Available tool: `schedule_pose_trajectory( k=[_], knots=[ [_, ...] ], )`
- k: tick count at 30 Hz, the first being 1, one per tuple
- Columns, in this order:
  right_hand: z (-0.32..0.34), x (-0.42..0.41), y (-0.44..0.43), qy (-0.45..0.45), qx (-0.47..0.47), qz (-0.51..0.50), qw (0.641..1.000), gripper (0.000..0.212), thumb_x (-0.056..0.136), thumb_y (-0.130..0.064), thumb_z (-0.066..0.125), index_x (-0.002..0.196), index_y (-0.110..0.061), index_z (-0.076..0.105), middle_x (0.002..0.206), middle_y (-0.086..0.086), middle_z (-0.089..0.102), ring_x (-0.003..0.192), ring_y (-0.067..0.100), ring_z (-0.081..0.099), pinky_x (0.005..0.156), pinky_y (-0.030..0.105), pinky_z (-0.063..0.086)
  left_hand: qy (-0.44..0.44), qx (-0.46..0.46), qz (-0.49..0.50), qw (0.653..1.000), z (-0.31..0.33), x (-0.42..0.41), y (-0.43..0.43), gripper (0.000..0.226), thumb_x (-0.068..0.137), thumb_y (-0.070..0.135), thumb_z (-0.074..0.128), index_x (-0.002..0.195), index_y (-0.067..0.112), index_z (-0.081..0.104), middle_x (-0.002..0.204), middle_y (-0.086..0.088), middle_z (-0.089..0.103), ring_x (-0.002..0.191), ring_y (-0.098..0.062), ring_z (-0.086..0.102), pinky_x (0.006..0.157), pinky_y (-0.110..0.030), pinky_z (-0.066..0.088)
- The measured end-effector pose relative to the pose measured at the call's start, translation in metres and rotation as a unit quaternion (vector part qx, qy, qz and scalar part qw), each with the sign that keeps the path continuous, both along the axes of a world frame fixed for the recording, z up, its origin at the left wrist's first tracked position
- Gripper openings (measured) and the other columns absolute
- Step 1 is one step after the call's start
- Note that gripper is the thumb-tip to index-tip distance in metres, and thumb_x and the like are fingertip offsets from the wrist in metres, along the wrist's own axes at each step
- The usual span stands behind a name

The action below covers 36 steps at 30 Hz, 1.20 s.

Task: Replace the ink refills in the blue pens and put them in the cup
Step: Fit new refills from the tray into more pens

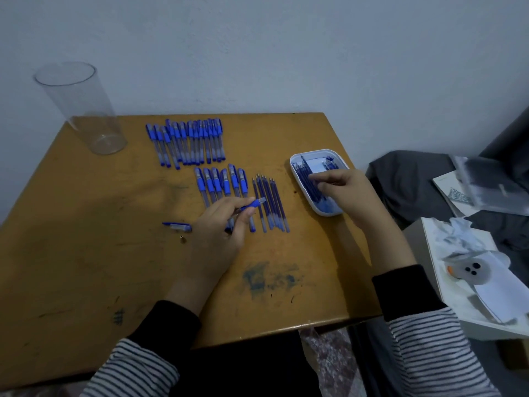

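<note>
Head view: on the table (pixel 86 253) a tall clear cup (pixel 83 110) stands far left beyond the left hand (pixel 217 227), which pinches a blue pen (pixel 252 204), blue refills (pixel 270 204) lie between the hands, and the right hand (pixel 343 187) reaches into a white tray (pixel 297 164), its grip unclear.

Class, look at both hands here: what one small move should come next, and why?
Probably the right hand should lift one of the refills from the white tray and bring it to the pen barrel the left hand holds, since a cap lies loose on the table and the clear cup holds no pens yet.
</note>
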State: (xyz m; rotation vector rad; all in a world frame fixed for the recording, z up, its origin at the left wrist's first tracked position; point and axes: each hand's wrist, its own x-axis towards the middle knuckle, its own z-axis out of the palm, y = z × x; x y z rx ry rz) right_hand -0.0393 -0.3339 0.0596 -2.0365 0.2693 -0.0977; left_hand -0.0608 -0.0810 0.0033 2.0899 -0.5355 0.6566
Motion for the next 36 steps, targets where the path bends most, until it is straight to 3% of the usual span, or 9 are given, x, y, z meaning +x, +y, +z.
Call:
schedule_pose_trajectory(
  k=[6, 10, 13, 20, 26, 36],
  knots=[
    [-0.009, -0.024, 0.055, -0.076, 0.222, -0.014, 0.972, 0.022, 0.089, -0.003, 0.068, 0.105, -0.015, 0.077, 0.101, 0.002, 0.076, 0.099, 0.015, 0.069, 0.085, 0.027, 0.056, -0.006, -0.006, 0.003, 1.000, -0.001, 0.000, 0.001, 0.023, 0.097, 0.023, 0.062, 0.109, 0.006, 0.073, 0.097, 0.002, 0.071, 0.094, 0.004, 0.056, 0.084, -0.008, 0.045],
    [-0.019, -0.030, 0.081, -0.171, 0.282, -0.070, 0.941, 0.018, 0.086, -0.002, 0.072, 0.102, -0.010, 0.075, 0.095, 0.004, 0.074, 0.093, 0.017, 0.068, 0.086, 0.029, 0.056, -0.010, 0.004, 0.001, 1.000, -0.001, 0.000, 0.002, 0.022, 0.098, 0.022, 0.063, 0.110, 0.006, 0.072, 0.097, 0.008, 0.066, 0.093, 0.006, 0.054, 0.083, -0.005, 0.043],
    [-0.023, -0.030, 0.090, -0.198, 0.329, -0.099, 0.918, 0.018, 0.086, 0.000, 0.071, 0.102, -0.008, 0.073, 0.093, 0.001, 0.074, 0.092, 0.017, 0.067, 0.089, 0.034, 0.056, -0.015, 0.006, -0.001, 1.000, -0.002, 0.000, 0.002, 0.019, 0.097, 0.019, 0.065, 0.110, 0.007, 0.072, 0.096, 0.004, 0.069, 0.092, 0.003, 0.056, 0.082, -0.008, 0.046],
    [-0.027, -0.028, 0.092, -0.210, 0.334, -0.119, 0.911, 0.022, 0.088, -0.002, 0.070, 0.109, -0.001, 0.071, 0.099, 0.007, 0.072, 0.094, 0.017, 0.067, 0.088, 0.031, 0.055, -0.018, 0.005, -0.002, 1.000, -0.003, 0.000, 0.003, 0.018, 0.095, 0.014, 0.069, 0.111, 0.006, 0.073, 0.097, -0.001, 0.071, 0.092, -0.002, 0.059, 0.081, -0.012, 0.048],
    [-0.028, -0.027, 0.091, -0.215, 0.322, -0.111, 0.915, 0.018, 0.087, -0.002, 0.071, 0.105, -0.007, 0.072, 0.098, 0.008, 0.072, 0.093, 0.018, 0.066, 0.084, 0.027, 0.054, -0.025, 0.008, -0.008, 1.000, -0.003, -0.001, 0.003, 0.018, 0.096, 0.016, 0.068, 0.111, 0.006, 0.073, 0.095, 0.000, 0.071, 0.090, -0.005, 0.062, 0.079, -0.014, 0.049],
    [-0.023, -0.032, 0.094, -0.255, 0.276, -0.100, 0.921, 0.015, 0.087, -0.001, 0.071, 0.100, -0.010, 0.072, 0.089, -0.004, 0.072, 0.087, 0.013, 0.065, 0.081, 0.024, 0.055, -0.023, 0.012, -0.005, 1.000, -0.005, 0.001, 0.004, 0.020, 0.096, 0.014, 0.069, 0.113, 0.005, 0.072, 0.096, -0.002, 0.071, 0.090, -0.009, 0.064, 0.079, -0.019, 0.052]
  ],
)
